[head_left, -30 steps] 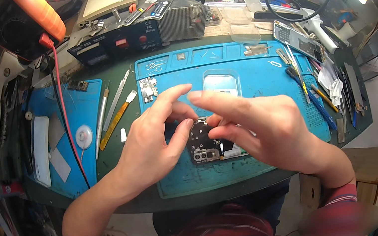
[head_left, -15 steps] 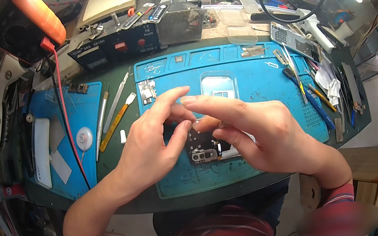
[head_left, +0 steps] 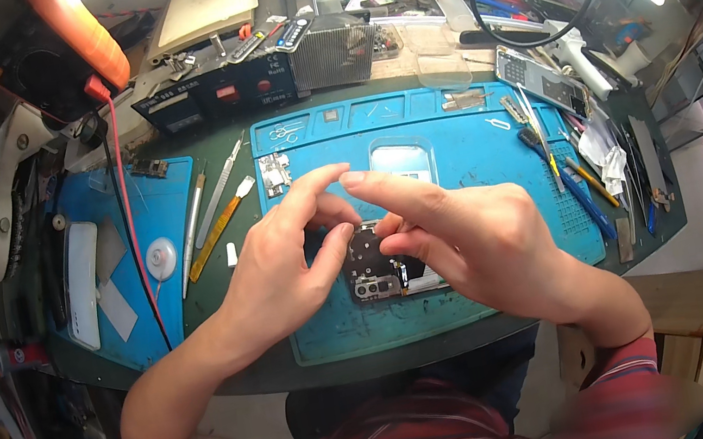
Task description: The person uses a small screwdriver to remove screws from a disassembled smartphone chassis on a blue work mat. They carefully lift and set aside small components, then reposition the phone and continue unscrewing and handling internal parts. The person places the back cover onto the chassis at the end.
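Observation:
An opened phone [head_left: 371, 265] lies on the blue work mat [head_left: 372, 333], its dark inner parts bare and a camera module [head_left: 377, 286] at its near left corner. My left hand [head_left: 278, 256] curls around the phone's far left corner, thumb and fingers closed at the edge. Over the phone's far right part is my right hand [head_left: 481, 234], thumb and fingertips pinched together just above the board. Whatever the pinch holds is too small or hidden to name. My right hand covers much of the phone's right side.
Beyond my hands sits a clear plastic tray [head_left: 402, 157]. Tweezers [head_left: 219, 189] and a yellow-handled brush [head_left: 221, 228] lie left of the mat. A blue screwdriver [head_left: 588, 201] and other tools lie on the right. A red cable [head_left: 130, 211] hangs at left; a dark blue device [head_left: 217, 95] stands behind.
My right thumb has drawn up to the fingertips, closing the pinch, and more of the phone shows. My left hand stays at the corner. The whole view has shifted slightly.

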{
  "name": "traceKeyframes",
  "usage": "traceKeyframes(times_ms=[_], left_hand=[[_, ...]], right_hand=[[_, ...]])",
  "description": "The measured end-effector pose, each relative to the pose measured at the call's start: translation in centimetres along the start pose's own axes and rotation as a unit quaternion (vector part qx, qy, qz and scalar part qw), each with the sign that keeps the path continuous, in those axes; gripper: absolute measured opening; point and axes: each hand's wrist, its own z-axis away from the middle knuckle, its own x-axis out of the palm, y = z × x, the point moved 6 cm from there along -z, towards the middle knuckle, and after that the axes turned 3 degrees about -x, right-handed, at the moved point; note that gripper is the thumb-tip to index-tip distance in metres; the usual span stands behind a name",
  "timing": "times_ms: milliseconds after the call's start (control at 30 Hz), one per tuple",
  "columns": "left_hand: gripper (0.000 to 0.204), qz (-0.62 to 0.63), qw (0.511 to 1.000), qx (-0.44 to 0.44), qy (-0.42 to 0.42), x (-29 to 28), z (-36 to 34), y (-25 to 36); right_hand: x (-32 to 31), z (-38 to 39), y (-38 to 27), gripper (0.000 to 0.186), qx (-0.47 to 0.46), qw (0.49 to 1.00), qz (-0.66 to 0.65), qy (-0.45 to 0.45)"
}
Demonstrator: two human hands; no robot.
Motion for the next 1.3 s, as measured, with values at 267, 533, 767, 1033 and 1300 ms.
traceKeyframes(times_ms=[267, 533, 767, 1033, 1300], left_hand=[[0.054, -0.024, 0.999, 0.038, 0.006, 0.2, 0.1, -0.1], [0.054, -0.018, 0.999, 0.041, 0.007, 0.2, 0.2, -0.2], [0.053, -0.038, 0.998, 0.055, 0.011, 0.1, 0.4, 0.0], [0.053, -0.028, 0.998, 0.057, 0.014, 0.2, 0.2, 0.0], [0.037, -0.061, 0.991, 0.112, 0.044, -0.2, -0.2, 0.2]], right_hand=[[-4.9, 0.8, 4.2, 0.056, 0.011, 0.97, -0.029, 0.239], [-3.4, 1.1, 7.7, 0.051, 0.112, 0.97, -0.058, 0.206], [-3.3, 1.1, 6.8, 0.05, 0.124, 0.975, -0.062, 0.173], [-1.9, 1.2, 7.6, 0.051, 0.09, 0.976, -0.098, 0.175], [-2.5, 0.9, 5.8, 0.055, 0.087, 0.976, -0.109, 0.167]])
